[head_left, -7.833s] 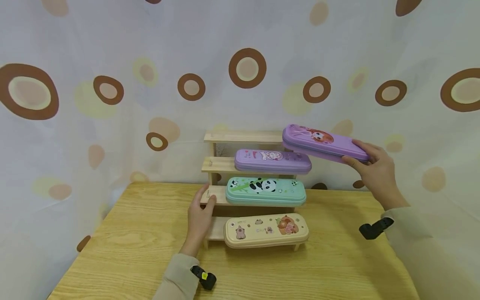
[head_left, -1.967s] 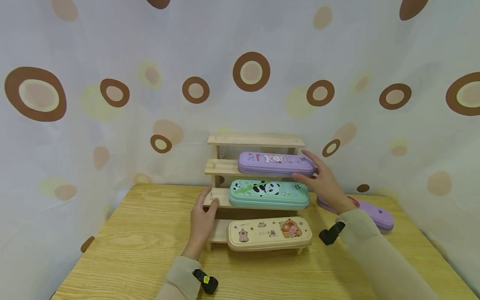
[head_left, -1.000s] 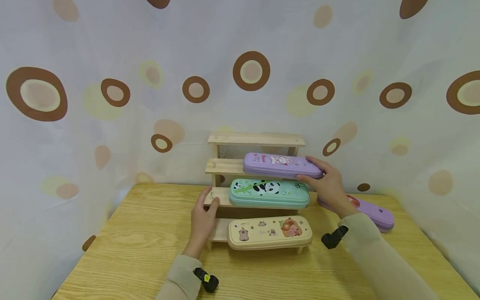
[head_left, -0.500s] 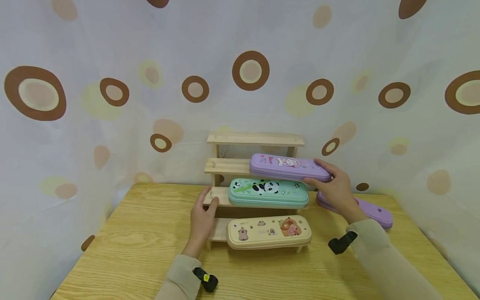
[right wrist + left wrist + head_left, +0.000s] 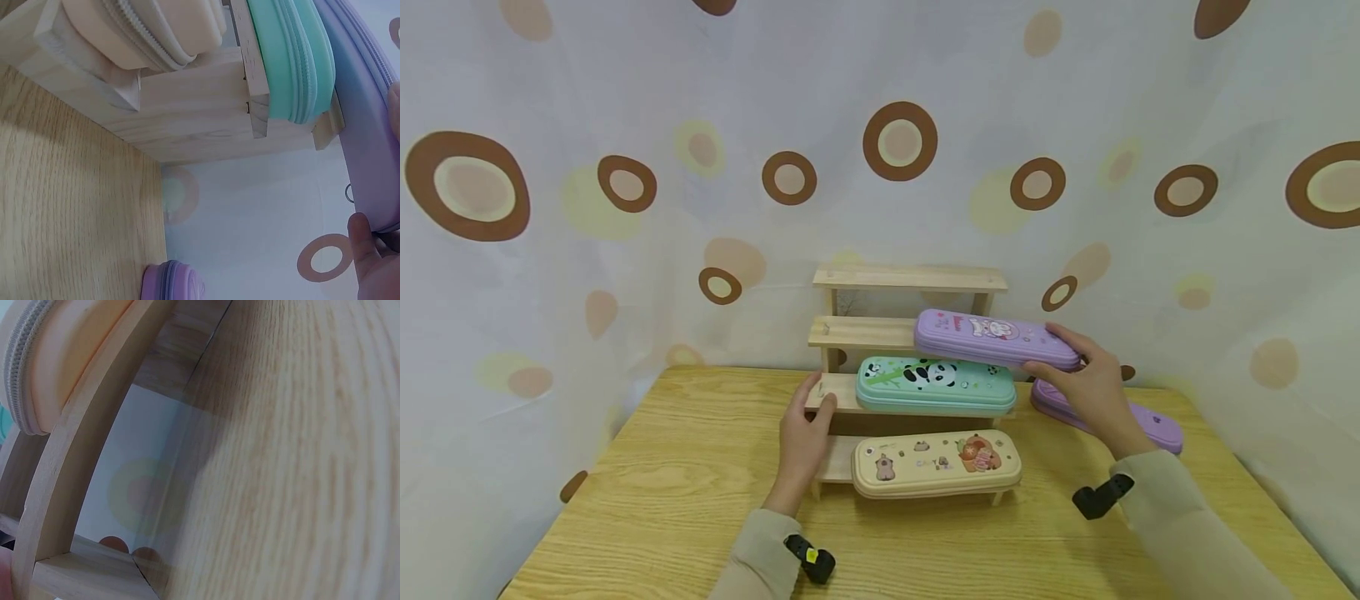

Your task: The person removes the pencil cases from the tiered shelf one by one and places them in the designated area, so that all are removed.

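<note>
A four-step wooden rack (image 5: 857, 332) stands at the table's back edge. My right hand (image 5: 1048, 350) grips the right end of a purple pencil case (image 5: 992, 335), fingers on top and thumb below. The case is tilted and sticks out well past the right end of the second step. A teal panda case (image 5: 934, 383) lies on the third step and a cream case (image 5: 936, 462) on the bottom one. My left hand (image 5: 818, 396) holds the rack's left end at the third step. The right wrist view shows the purple case (image 5: 369, 125) with my thumb (image 5: 365, 250) on it.
A second purple case (image 5: 1142, 419) lies on the wooden table (image 5: 662, 500) right of the rack, partly behind my right hand. The rack's top step (image 5: 910, 277) is bare. A spotted curtain (image 5: 625, 183) hangs close behind the table.
Over the last second my right hand has drawn the purple case rightward off the second step. Earlier it held the other purple case, which now lies on the table. My left hand has stayed put.
</note>
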A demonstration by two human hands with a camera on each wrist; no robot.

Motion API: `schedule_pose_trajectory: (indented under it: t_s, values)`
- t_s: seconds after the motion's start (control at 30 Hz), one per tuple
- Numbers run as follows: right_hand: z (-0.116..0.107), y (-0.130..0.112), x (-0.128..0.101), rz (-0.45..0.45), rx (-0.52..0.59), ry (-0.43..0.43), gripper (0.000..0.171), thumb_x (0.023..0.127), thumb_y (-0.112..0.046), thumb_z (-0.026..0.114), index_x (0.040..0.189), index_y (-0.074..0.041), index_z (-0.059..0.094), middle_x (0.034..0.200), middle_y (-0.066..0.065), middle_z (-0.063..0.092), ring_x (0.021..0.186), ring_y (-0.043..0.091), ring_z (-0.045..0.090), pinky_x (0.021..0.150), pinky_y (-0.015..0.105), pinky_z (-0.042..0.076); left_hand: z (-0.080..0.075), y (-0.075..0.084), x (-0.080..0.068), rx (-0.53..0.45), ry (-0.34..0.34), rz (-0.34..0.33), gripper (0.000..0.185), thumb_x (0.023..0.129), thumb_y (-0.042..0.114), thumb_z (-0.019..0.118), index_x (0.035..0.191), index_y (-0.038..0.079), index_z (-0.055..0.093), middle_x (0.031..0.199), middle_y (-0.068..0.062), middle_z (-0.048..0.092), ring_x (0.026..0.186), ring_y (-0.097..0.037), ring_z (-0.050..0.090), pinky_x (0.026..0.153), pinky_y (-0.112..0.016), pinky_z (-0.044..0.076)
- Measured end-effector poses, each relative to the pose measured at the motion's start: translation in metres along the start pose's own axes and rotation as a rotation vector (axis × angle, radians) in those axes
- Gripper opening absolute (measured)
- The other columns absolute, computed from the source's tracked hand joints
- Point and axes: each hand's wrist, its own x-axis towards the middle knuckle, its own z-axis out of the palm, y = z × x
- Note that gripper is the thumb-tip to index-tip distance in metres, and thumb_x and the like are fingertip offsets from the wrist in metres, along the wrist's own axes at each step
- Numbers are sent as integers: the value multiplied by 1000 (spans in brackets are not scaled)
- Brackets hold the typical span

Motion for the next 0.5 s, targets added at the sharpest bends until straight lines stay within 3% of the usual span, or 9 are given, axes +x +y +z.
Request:
schedule_pose_trajectory:
  t_s: [0.33,0.5]
  values:
    - [-11,6,-9,10,7,20,75,85,-28,79,150,-13,44,152,14,40,132,30,42,86,3,37,-1,0,0,-7,1,1,46,100,30,59,145,22,51,149,-4,46,139,-25,38,111,-48,33]
    - [-18,11,-14,33,5,21,78,85,-29,79,152,-15,41,151,19,39,105,16,55,68,12,50,-1,0,0,-3,0,2,46,100,30,58,145,22,51,149,-4,46,139,-25,37,111,-48,33]
